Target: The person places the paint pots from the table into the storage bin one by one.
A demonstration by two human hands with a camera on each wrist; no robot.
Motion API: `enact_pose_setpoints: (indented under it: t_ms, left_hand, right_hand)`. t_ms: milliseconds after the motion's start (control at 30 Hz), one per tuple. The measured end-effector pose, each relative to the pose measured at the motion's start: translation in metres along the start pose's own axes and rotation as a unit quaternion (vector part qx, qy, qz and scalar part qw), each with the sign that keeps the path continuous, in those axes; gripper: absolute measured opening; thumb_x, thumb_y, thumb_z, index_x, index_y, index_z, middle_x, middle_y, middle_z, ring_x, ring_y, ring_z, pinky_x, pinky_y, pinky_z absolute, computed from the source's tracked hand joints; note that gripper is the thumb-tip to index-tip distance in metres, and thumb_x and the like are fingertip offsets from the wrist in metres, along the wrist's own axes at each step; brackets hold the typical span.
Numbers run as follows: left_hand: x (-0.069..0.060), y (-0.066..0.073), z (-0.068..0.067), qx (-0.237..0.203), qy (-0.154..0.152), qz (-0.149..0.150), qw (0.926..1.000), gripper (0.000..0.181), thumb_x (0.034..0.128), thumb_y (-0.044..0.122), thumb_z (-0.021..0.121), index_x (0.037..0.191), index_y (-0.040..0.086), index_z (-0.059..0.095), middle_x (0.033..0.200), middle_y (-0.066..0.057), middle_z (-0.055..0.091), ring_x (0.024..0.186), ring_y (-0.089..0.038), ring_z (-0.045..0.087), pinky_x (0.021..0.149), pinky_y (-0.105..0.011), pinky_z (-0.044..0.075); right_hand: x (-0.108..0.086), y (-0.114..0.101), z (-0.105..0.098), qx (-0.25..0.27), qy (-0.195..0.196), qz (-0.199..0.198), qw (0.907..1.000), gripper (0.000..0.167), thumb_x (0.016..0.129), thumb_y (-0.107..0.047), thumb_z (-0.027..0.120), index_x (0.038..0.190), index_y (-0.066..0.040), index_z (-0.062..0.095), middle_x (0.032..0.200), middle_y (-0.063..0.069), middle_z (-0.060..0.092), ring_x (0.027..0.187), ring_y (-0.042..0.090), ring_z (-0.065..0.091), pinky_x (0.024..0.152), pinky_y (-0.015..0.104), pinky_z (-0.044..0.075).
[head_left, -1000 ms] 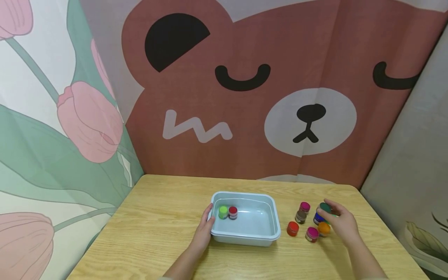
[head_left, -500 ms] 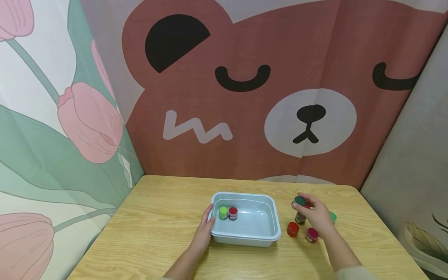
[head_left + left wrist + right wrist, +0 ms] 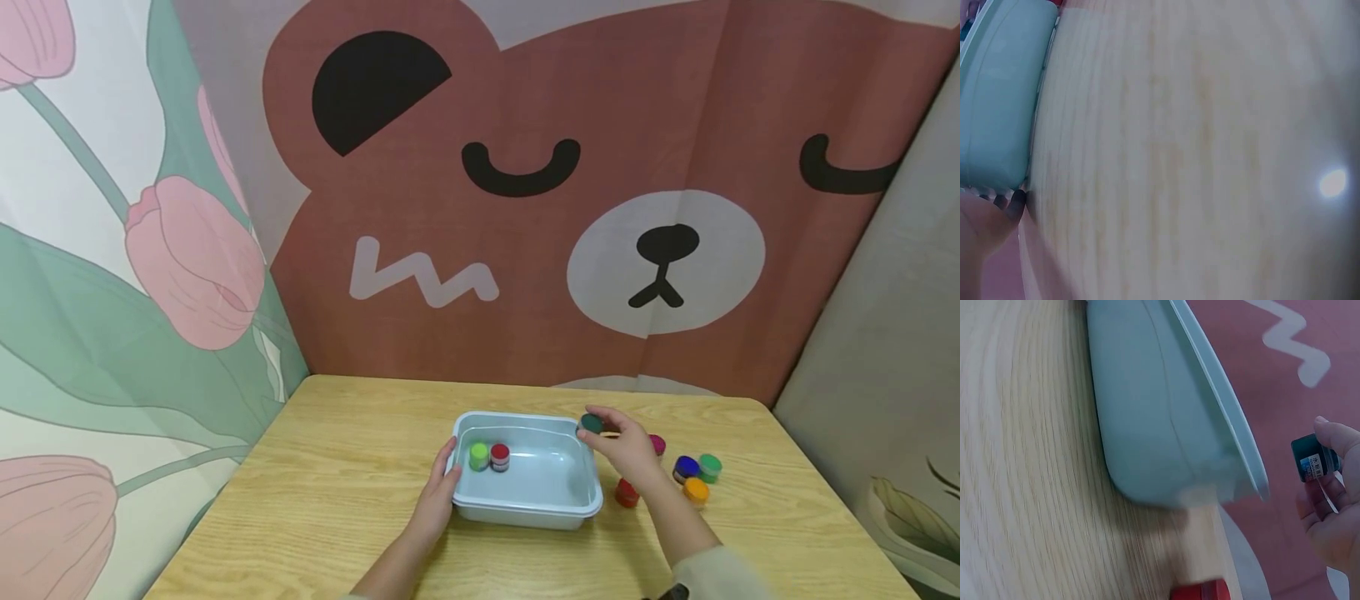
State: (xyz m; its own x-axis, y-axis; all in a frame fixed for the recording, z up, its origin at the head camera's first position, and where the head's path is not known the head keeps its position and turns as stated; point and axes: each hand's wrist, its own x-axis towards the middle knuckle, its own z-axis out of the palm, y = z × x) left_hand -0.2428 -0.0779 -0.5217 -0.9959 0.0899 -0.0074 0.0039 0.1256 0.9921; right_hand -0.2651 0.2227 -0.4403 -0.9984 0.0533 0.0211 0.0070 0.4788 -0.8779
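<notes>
A small dark green paint jar (image 3: 591,424) is pinched between the thumb and fingers of my right hand (image 3: 632,452), raised at the far right corner of a pale blue plastic tub (image 3: 517,515). In the right wrist view, the jar (image 3: 1308,457) hangs beyond the tub's rim with its label showing. Inside the tub stand a lime green paint jar (image 3: 478,456) and a dark red paint jar (image 3: 499,457). My left hand (image 3: 433,497) grips the tub's left side, thumb at the rim; its fingertips show only partly in the left wrist view.
Right of the tub stand more paint jars: red (image 3: 627,493), magenta (image 3: 657,444), blue (image 3: 686,468), green (image 3: 710,467) and orange (image 3: 697,492). My right forearm hides part of that group. The wooden table (image 3: 337,467) backs onto a bear-print cloth (image 3: 420,333).
My right hand has lifted the dark green jar from the group and carried it left to the tub's corner. My left hand and the tub stay where they were.
</notes>
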Motion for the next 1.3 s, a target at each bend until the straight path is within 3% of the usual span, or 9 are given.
enact_pose_setpoints:
  t_ms: [267, 467, 733, 1100, 1300]
  left_hand:
    - [-0.001, 0.001, 0.001, -0.008, 0.002, -0.002, 1.0000, 0.053, 0.1054, 0.033, 0.037, 0.156, 0.024, 0.025, 0.164, -0.015, 0.017, 0.149, -0.046, 0.010, 0.113, -0.073, 0.007]
    - [0.001, 0.000, 0.001, -0.007, 0.004, 0.005, 1.0000, 0.052, 0.1054, 0.030, 0.037, 0.156, 0.022, 0.026, 0.164, -0.016, 0.019, 0.149, -0.046, 0.010, 0.114, -0.072, 0.008]
    - [0.001, 0.000, 0.001, -0.007, 0.000, 0.011, 0.9999, 0.052, 0.1058, 0.028, 0.036, 0.156, 0.019, 0.024, 0.163, -0.017, 0.018, 0.149, -0.047, 0.010, 0.115, -0.072, 0.009]
    - [0.000, -0.001, 0.000, -0.003, -0.002, 0.009, 0.9999, 0.053, 0.1058, 0.031, 0.036, 0.156, 0.020, 0.023, 0.163, -0.018, 0.018, 0.149, -0.048, 0.011, 0.114, -0.073, 0.009]
    - [-0.001, 0.002, 0.000, -0.010, -0.013, 0.003, 0.9999, 0.053, 0.1065, 0.030, 0.033, 0.157, 0.020, 0.021, 0.164, -0.015, 0.016, 0.150, -0.045, 0.008, 0.116, -0.070, 0.007]
  right_hand:
    - [0.012, -0.013, 0.036, 0.023, -0.006, -0.025, 0.9994, 0.049, 0.086, -0.022, 0.076, 0.130, -0.008, 0.061, 0.121, 0.015, 0.063, 0.110, 0.027, 0.059, 0.084, 0.031, 0.056]
    - [0.018, -0.018, 0.055, 0.019, -0.007, -0.033, 0.9993, 0.043, 0.084, -0.016, 0.077, 0.125, -0.007, 0.064, 0.114, 0.012, 0.067, 0.104, 0.025, 0.060, 0.080, 0.031, 0.057]
    - [0.022, -0.019, 0.073, 0.008, -0.024, -0.034, 0.9991, 0.044, 0.085, -0.013, 0.075, 0.127, -0.008, 0.065, 0.119, 0.011, 0.067, 0.104, 0.024, 0.060, 0.083, 0.034, 0.057]
    - [0.031, -0.013, 0.089, -0.042, -0.041, -0.038, 0.9975, 0.038, 0.080, -0.015, 0.080, 0.116, -0.009, 0.069, 0.109, 0.009, 0.069, 0.099, 0.023, 0.061, 0.082, 0.038, 0.055]
    - [0.036, -0.006, 0.096, -0.079, -0.063, -0.033, 0.9943, 0.040, 0.078, -0.017, 0.082, 0.116, -0.010, 0.070, 0.113, 0.009, 0.069, 0.104, 0.024, 0.062, 0.092, 0.044, 0.052]
